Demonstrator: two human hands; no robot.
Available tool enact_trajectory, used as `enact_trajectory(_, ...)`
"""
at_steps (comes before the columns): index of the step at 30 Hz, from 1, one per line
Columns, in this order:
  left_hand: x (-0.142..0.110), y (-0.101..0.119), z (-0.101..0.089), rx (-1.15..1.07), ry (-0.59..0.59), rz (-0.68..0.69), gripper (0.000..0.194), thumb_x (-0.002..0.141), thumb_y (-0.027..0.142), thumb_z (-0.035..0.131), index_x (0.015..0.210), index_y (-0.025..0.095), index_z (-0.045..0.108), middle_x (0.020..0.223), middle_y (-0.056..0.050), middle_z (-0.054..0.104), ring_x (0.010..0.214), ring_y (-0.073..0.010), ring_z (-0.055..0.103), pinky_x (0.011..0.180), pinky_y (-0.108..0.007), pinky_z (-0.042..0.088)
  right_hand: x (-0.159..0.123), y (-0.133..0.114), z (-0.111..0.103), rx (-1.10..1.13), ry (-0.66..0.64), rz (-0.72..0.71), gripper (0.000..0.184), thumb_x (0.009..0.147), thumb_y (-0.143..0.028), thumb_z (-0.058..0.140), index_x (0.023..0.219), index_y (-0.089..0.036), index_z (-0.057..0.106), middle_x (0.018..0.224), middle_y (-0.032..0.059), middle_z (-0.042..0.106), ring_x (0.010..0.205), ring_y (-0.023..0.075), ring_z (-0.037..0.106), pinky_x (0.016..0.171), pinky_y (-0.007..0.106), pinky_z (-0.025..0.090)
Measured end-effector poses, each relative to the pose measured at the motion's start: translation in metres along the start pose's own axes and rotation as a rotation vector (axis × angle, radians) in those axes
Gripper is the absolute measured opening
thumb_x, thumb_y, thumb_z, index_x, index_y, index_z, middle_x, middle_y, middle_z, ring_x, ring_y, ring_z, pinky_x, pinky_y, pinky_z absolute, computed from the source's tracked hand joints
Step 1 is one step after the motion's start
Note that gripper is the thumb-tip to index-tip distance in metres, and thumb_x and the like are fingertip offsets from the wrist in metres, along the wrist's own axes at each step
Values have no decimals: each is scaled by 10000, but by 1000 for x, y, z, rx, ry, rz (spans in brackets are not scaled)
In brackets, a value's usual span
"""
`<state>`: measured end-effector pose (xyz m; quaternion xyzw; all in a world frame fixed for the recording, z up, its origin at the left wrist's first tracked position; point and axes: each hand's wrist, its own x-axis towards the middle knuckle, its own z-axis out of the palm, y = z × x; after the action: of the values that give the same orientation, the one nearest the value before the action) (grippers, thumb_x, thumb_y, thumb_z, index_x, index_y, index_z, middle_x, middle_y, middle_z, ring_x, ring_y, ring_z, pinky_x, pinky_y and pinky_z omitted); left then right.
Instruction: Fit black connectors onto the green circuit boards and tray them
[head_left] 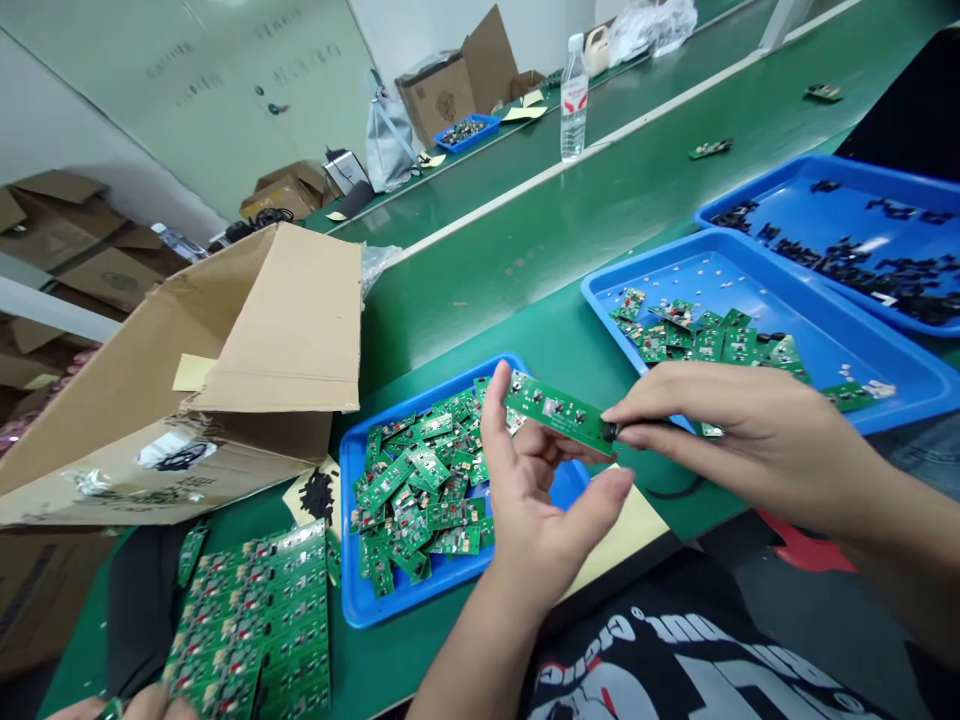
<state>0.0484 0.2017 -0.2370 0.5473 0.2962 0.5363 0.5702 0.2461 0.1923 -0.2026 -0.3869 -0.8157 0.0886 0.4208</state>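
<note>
At left, a panel of joined boards (259, 615) lies on the bench (352, 665), a co-worker's hand (154, 705) at its lower edge. At centre, a blue tray (420, 600) is heaped with loose boards. Over the tray's right side a single circuit board (555, 408) is held up: the left hand (525, 500) is spread, thumb well clear, fingers curled beneath it; a black part (609, 431) at its right end is pinched by the fingers of the right hand (720, 430). The part's fitting appears in hand; steady support and a careful alignment seem called for. Farther right, more boards and black pieces (862, 275) are held in two trays.
</note>
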Motion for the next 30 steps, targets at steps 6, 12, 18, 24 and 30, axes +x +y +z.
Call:
enact_trajectory(6,-7,-6,8,215,68,307,941,899,233,880,1649,476,366,1100,1,771,930,-141,801,836,-227,688,2,-10,5,-58,33,-8,100,1089,-162,580,1067,-181,675,913,29,748,816,130,730,769,202,599)
enact_trajectory(12,0,-3,0,406,96,431,375,890,156,860,1244,245,772,942,-10,772,803,-103,752,762,-151,663,0,-18,7,-132,64,-6,150,1093,-137,550,1151,-167,684,968,53,735,829,126,727,761,197,604)
enact_trajectory(18,6,3,-3,503,108,551,282,861,158,880,1123,208,790,860,-15,788,712,-124,718,645,-206,633,-1,-28,5,-228,82,30,170,1083,-134,558,1185,-183,684,1040,68,728,898,157,738,797,223,633)
enact_trajectory(24,9,8,-7,499,96,643,285,858,123,862,1119,201,779,879,-20,800,700,-127,701,593,-228,586,2,-30,3,-307,119,41,132,1089,-163,551,1072,-222,668,1045,44,680,715,105,659,642,205,580)
enact_trajectory(30,7,9,-9,470,62,560,316,864,108,822,1138,259,776,883,-4,778,701,-144,673,609,-287,570,7,-32,-9,-214,-7,27,217,1109,-178,477,1055,-226,681,892,24,681,690,132,652,586,220,550)
